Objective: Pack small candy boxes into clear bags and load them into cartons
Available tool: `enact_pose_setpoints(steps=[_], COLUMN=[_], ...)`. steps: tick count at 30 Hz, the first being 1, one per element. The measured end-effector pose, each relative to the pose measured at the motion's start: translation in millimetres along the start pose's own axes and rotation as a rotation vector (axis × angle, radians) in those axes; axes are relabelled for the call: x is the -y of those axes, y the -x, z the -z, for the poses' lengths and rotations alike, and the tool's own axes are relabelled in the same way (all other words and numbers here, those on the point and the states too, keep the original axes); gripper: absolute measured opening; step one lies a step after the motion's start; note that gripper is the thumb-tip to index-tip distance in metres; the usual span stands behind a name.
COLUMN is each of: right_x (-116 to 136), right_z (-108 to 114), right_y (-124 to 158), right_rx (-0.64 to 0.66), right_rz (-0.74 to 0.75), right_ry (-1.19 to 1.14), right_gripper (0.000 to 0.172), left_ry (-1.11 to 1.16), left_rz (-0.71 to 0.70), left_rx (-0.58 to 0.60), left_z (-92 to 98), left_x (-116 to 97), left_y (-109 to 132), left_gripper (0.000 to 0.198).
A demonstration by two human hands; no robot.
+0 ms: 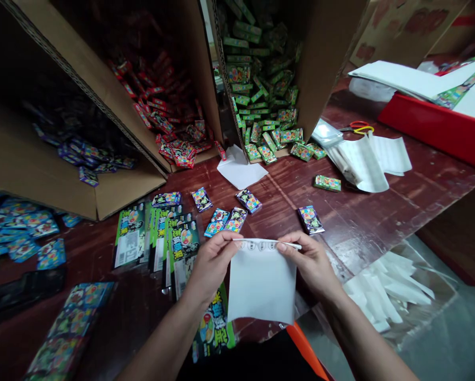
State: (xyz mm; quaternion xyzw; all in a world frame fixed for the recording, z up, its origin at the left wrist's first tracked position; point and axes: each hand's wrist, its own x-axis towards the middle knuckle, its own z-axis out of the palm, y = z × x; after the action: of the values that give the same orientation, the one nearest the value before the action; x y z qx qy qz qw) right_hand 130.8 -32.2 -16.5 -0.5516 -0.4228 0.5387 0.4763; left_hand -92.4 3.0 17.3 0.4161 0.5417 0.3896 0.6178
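Observation:
Between my two hands a white sheet (262, 288) with a row of round printed marks hangs from its folded top edge; it looks like a sticker sheet. My left hand (210, 264) pinches the top left corner, and my right hand (311, 260) pinches the top right. Just beyond the sheet lie small candy boxes (249, 201), dark purple and blue, with another purple box (311, 219) past my right hand. Left of my left hand, flat black-and-green printed packets (185, 243) overlap in a row. One more packet (213, 325) lies partly under my left wrist.
Big cardboard cartons hold purple boxes (88, 156), red boxes (177, 143) and green boxes (261, 106). Scissors (358, 127) and paper strips (374, 161) lie at right, near a red tray (431, 127). Below the table edge is a clear bag of white paper (384, 288).

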Motion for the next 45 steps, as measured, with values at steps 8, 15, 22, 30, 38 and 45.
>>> enact_pose_setpoints(steps=[8,15,22,30,38,45], right_x=[8.2,10.0,4.7,21.4,38.8,24.6], right_z=[-2.9,1.9,3.6,32.3,42.2,23.5], right_y=[0.2,-2.5,-3.4,-14.6,-28.6,-28.2], right_rx=[0.004,0.007,-0.009,0.132,0.063,0.142], right_rz=[-0.040,-0.028,0.020,0.038,0.331,0.314], right_ry=[0.015,-0.060,0.022,0.199,0.298,0.193], right_gripper=[0.033,0.032,0.035,0.035,0.021,0.044], left_ry=[-0.029,-0.096,-0.191,-0.180,-0.161,-0.262], left_rz=[0.005,-0.027,-0.104,-0.056,-0.010,-0.108], left_rx=[0.050,0.009,-0.013,-0.007,-0.007,0.014], left_z=[2.2,5.1,8.1,11.8,11.4,-5.3], left_x=[2.6,1.3,6.2,-0.1,1.9,10.3], left_y=[-2.3,-3.9,-5.7,-6.5,-12.1,-15.2], left_gripper=[0.036,0.032,0.030,0.034,0.036,0.030])
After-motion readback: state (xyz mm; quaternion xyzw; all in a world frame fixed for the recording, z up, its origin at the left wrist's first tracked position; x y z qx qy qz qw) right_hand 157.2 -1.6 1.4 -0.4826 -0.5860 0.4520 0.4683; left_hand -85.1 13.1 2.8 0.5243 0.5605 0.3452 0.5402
